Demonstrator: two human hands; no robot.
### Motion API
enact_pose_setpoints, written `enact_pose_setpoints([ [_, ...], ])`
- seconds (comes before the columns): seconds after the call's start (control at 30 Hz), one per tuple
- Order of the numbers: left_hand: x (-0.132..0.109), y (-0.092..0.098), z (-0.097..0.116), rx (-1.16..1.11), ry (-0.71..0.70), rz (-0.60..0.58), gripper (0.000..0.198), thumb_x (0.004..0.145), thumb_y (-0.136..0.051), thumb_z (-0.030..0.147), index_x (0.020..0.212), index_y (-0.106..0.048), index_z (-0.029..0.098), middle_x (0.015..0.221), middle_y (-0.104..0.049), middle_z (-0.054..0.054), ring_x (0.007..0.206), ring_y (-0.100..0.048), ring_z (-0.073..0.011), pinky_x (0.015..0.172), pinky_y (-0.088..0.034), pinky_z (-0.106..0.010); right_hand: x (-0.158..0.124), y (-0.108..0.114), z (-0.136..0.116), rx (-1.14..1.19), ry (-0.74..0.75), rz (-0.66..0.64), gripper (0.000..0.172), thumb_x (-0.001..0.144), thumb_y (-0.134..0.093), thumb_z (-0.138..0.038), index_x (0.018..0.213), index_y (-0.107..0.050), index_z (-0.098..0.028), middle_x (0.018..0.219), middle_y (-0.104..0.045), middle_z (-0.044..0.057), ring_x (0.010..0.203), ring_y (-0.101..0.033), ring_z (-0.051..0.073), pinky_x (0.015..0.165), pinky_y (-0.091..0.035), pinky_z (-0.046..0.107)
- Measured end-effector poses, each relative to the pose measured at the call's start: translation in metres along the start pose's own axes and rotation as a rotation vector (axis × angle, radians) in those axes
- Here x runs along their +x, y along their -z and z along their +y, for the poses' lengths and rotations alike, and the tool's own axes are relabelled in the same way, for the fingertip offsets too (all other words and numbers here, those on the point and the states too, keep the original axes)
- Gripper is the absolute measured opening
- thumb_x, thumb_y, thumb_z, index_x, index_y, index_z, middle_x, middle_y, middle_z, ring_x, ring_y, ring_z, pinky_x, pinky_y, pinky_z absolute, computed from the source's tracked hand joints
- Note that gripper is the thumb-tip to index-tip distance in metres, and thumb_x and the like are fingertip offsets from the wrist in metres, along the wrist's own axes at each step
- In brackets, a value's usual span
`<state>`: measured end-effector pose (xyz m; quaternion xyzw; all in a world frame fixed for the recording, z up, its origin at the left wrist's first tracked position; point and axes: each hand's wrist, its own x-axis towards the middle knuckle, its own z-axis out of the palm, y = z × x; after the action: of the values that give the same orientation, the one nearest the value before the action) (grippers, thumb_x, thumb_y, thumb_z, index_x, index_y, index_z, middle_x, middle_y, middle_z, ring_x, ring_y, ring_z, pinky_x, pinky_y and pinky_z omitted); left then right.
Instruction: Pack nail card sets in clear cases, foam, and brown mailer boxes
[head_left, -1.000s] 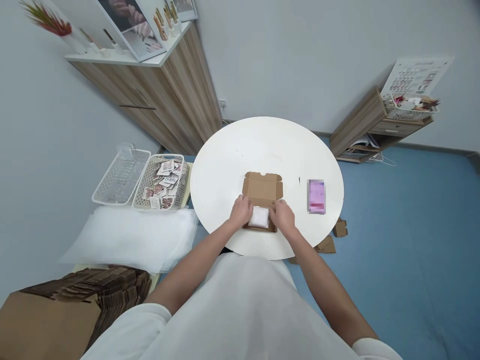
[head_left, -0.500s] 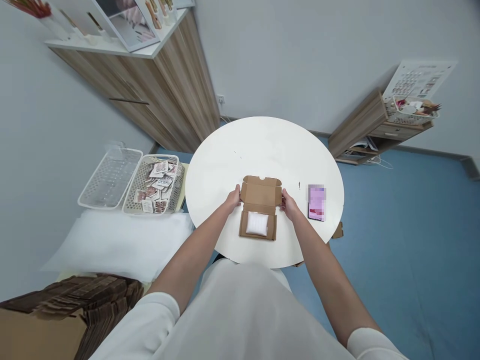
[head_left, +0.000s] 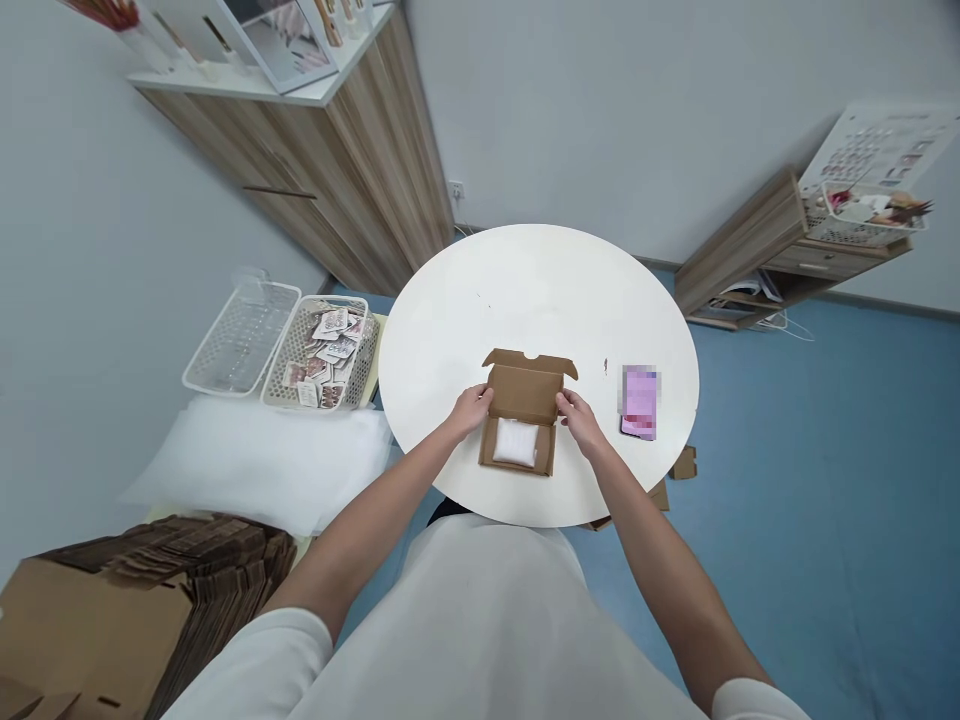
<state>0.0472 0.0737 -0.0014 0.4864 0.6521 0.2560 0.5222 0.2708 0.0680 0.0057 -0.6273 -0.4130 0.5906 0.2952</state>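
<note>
A small brown cardboard box (head_left: 527, 392) lies on the white round table (head_left: 540, 290), its lid raised and the front flap tilting away. Inside the tray part rests a white wrapped packet (head_left: 516, 442). My left hand (head_left: 472, 408) pinches the left side of the lid. On the other side, my right hand (head_left: 576, 414) grips the lid's right edge between thumb and fingers. To the right of that hand lies a phone (head_left: 639, 402) with a blurred pink screen.
Left of the table stand a basket of small packets (head_left: 324, 355) and a clear-lined basket (head_left: 244, 340). Below them are white foam sheets (head_left: 262, 460) and a stack of flat cardboard boxes (head_left: 150, 600). Cardboard pieces (head_left: 683, 463) show beyond the table's right edge.
The lid has swung up from lying nearly flat, and its side flaps have folded inward. Both hands have closed on its sides. The camera view has shifted slightly.
</note>
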Motion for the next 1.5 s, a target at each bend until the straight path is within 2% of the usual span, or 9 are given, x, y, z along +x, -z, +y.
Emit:
enact_pose_setpoints([
  [0.17, -0.023, 0.002, -0.013, 0.111, -0.072, -0.008, 0.033, 0.083, -0.034, 0.036, 0.087, -0.06, 0.017, 0.085, -0.063, -0.005, 0.079, -0.055, -0.0185, 0.07, -0.042, -0.03, -0.025, -0.005, 0.018, -0.045, 0.065, 0.043, 0.042, 0.075, -0.048, -0.046, 0.11, -0.048, -0.022, 0.114, -0.052, 0.006, 0.085, -0.054, 0.015, 0.074, -0.044, 0.032],
  [0.3, -0.043, 0.001, -0.027, 0.111, -0.124, -0.055, 0.031, 0.083, -0.037, 0.029, 0.105, -0.055, 0.017, 0.103, -0.06, -0.007, 0.09, -0.055, -0.0188, 0.078, -0.043, -0.031, -0.045, -0.008, 0.038, -0.087, 0.13, 0.046, 0.041, 0.075, -0.05, -0.04, 0.111, -0.045, -0.022, 0.118, -0.048, 0.007, 0.082, -0.053, 0.014, 0.076, -0.046, 0.033],
  [0.47, -0.064, 0.003, -0.05, 0.054, -0.258, -0.139, 0.045, 0.083, -0.041, 0.023, 0.128, -0.036, 0.021, 0.125, -0.044, -0.009, 0.109, -0.048, -0.0183, 0.089, -0.042, -0.031, -0.069, -0.014, 0.059, -0.13, 0.218, 0.031, 0.042, 0.074, -0.051, -0.031, 0.115, -0.042, -0.025, 0.117, -0.045, 0.007, 0.095, -0.051, 0.017, 0.078, -0.048, 0.034],
  [0.8, -0.084, 0.023, -0.081, 0.259, -0.53, -0.284, 0.056, 0.076, -0.039, 0.01, 0.129, -0.036, 0.026, 0.107, -0.048, -0.007, 0.1, -0.049, -0.0183, 0.085, -0.044, -0.034, -0.102, -0.024, 0.093, -0.285, 0.306, 0.108, 0.047, 0.071, -0.051, -0.023, 0.116, -0.043, -0.024, 0.11, -0.053, 0.006, 0.099, -0.052, 0.019, 0.084, -0.045, 0.037],
  [0.93, -0.087, 0.027, -0.093, 0.239, -0.433, -0.22, 0.056, 0.076, -0.044, 0.016, 0.131, -0.032, 0.024, 0.119, -0.044, -0.008, 0.111, -0.044, -0.0195, 0.09, -0.041, -0.035, -0.106, -0.029, 0.098, -0.28, 0.304, 0.162, 0.05, 0.069, -0.052, -0.022, 0.118, -0.043, -0.022, 0.109, -0.054, 0.006, 0.099, -0.052, 0.019, 0.084, -0.043, 0.035],
  [1.03, -0.088, 0.026, -0.105, 0.306, -0.169, -0.052, 0.056, 0.076, -0.051, 0.027, 0.128, -0.035, 0.017, 0.123, -0.042, -0.013, 0.111, -0.045, -0.0236, 0.091, -0.039, -0.037, -0.107, -0.032, 0.096, -0.258, 0.286, 0.189, 0.049, 0.069, -0.051, -0.023, 0.117, -0.044, -0.023, 0.109, -0.054, 0.006, 0.098, -0.052, 0.019, 0.082, -0.044, 0.035],
  [1.13, -0.09, 0.018, -0.114, 0.315, 0.038, -0.088, 0.056, 0.074, -0.054, 0.031, 0.125, -0.037, 0.014, 0.117, -0.048, -0.015, 0.099, -0.052, -0.0233, 0.082, -0.041, -0.034, -0.107, -0.033, 0.09, -0.25, 0.252, 0.197, 0.048, 0.068, -0.052, -0.024, 0.115, -0.045, -0.024, 0.108, -0.054, 0.005, 0.096, -0.052, 0.019, 0.08, -0.045, 0.034],
  [1.37, -0.087, -0.002, -0.111, 0.261, 0.101, -0.068, 0.055, 0.072, -0.056, 0.03, 0.121, -0.037, 0.013, 0.097, -0.058, -0.011, 0.091, -0.056, -0.0227, 0.072, -0.042, -0.03, -0.105, -0.026, 0.079, -0.167, 0.132, 0.164, 0.04, 0.07, -0.05, -0.031, 0.109, -0.045, -0.025, 0.095, -0.056, 0.002, 0.076, -0.054, 0.015, 0.072, -0.046, 0.033],
  [1.5, -0.082, 0.002, -0.105, 0.234, -0.019, -0.101, 0.067, 0.072, -0.053, 0.021, 0.132, -0.024, 0.015, 0.085, -0.058, -0.005, 0.081, -0.056, -0.0186, 0.069, -0.043, -0.029, -0.104, -0.024, 0.076, -0.224, 0.126, 0.166, 0.034, 0.071, -0.047, -0.03, 0.105, -0.048, -0.025, 0.09, -0.055, 0.001, 0.071, -0.052, 0.014, 0.071, -0.045, 0.032],
])
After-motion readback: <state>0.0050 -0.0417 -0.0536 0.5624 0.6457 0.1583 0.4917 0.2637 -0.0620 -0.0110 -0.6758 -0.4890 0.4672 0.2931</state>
